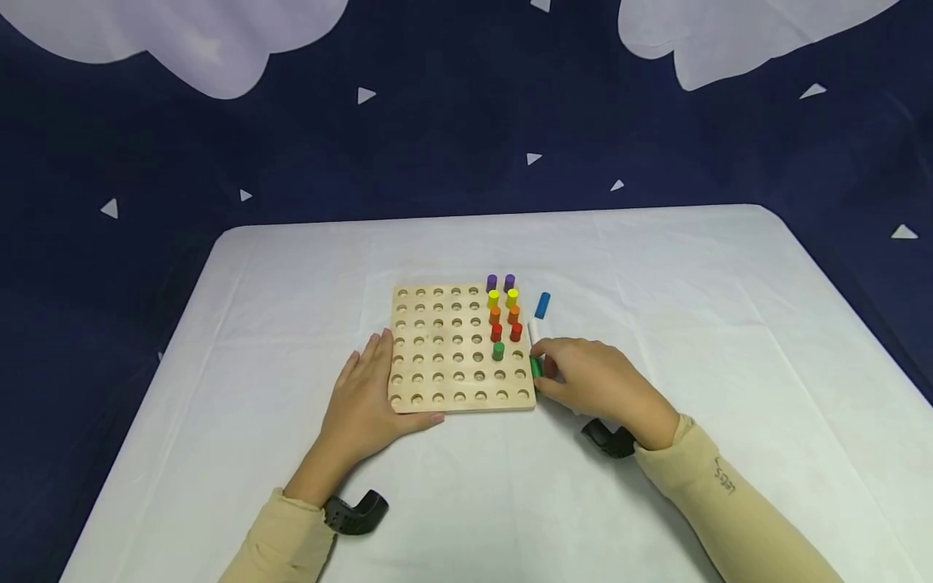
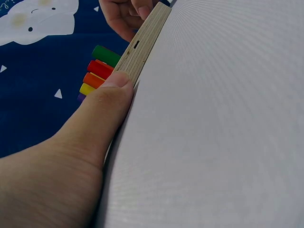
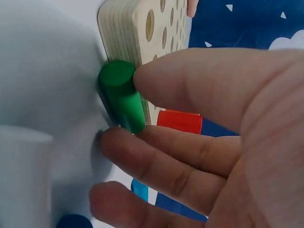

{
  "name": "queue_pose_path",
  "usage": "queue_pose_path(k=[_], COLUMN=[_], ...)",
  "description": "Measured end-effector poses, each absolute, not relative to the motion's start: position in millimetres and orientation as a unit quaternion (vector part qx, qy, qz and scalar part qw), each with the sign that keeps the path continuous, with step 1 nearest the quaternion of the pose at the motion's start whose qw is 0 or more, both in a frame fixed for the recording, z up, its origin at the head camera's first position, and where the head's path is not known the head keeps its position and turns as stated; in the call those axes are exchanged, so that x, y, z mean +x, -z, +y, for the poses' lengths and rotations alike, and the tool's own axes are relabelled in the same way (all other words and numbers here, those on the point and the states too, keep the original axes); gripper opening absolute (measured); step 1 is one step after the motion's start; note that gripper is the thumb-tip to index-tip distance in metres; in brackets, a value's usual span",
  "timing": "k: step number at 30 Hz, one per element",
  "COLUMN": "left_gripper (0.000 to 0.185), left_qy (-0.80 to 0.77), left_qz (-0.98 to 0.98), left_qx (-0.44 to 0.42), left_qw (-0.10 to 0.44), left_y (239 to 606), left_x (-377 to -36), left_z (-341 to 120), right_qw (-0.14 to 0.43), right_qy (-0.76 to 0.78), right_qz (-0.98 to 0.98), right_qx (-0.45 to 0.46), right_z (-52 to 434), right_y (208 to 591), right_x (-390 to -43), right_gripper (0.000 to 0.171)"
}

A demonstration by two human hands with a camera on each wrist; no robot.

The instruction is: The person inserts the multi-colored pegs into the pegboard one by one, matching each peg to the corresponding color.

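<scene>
on the white tablecloth [image 1: 656, 267] near the middle of the table sits a wooden pegboard [image 1: 445, 356], and we have both hands at its near corners. our left hand [image 1: 368, 401] lies flat against the board's left edge, fingers straight and together along the side, thumb [image 2: 102, 111] pressed against the near edge close to the left corner. our right hand [image 1: 594, 380] is at the board's right edge, near the front corner, with thumb and fingers curled round a loose green peg [image 3: 121, 97]; in the right wrist view the peg lies on the cloth, touching or just beside the board's side, pinched between thumb above and a finger below.

two columns of pegs stand upright at the board's right side: purple pegs [image 1: 500, 282] at the far edge, then yellow pegs [image 1: 503, 297], orange pegs [image 1: 504, 314] and red pegs [image 1: 506, 331], and a single standing green peg [image 1: 498, 351] in the left of the two columns. the hole beside it is open, as are the rows nearer us and all columns to the left.

just off the right edge a blue peg [image 1: 543, 304] and a white peg [image 1: 534, 330] lie on the cloth, close to our right fingers. wide bare cloth stretches right, left and toward us; the table's far edge meets a dark blue backdrop [image 1: 452, 146].
</scene>
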State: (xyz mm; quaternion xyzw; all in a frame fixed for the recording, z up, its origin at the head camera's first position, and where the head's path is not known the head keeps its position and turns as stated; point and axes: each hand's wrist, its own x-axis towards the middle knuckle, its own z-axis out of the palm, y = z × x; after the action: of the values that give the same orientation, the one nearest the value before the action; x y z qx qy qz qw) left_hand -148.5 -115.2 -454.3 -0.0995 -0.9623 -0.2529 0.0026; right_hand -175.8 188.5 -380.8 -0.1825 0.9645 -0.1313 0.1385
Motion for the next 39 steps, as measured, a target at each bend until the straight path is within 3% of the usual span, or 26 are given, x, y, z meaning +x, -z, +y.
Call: queue_pose_path(k=[8,15,33,39], left_gripper=[0.145,0.145,0.146,0.146], left_qy=[0.254,0.253,0.256,0.255], left_qz=[-0.962,-0.962,-0.961,-0.962], left_qx=[-0.098,-0.097,-0.099,-0.099], left_qw=[0.004,0.005,0.008,0.006], left_y=[454,455,454,453], left_x=[-147,-147,-148,-148], left_z=[-117,-117,-115,-115], right_qw=[0.156,0.155,0.038,0.034], right_qy=[0.134,0.158,0.226,0.231], right_qz=[0.960,0.955,0.954,0.952], right_qx=[-0.190,-0.196,-0.193,-0.200], right_z=[187,190,189,181], right_y=[379,378,381,384], right_x=[-176,-177,-185,-190], right_gripper=[0.044,0.033,0.023,0.027])
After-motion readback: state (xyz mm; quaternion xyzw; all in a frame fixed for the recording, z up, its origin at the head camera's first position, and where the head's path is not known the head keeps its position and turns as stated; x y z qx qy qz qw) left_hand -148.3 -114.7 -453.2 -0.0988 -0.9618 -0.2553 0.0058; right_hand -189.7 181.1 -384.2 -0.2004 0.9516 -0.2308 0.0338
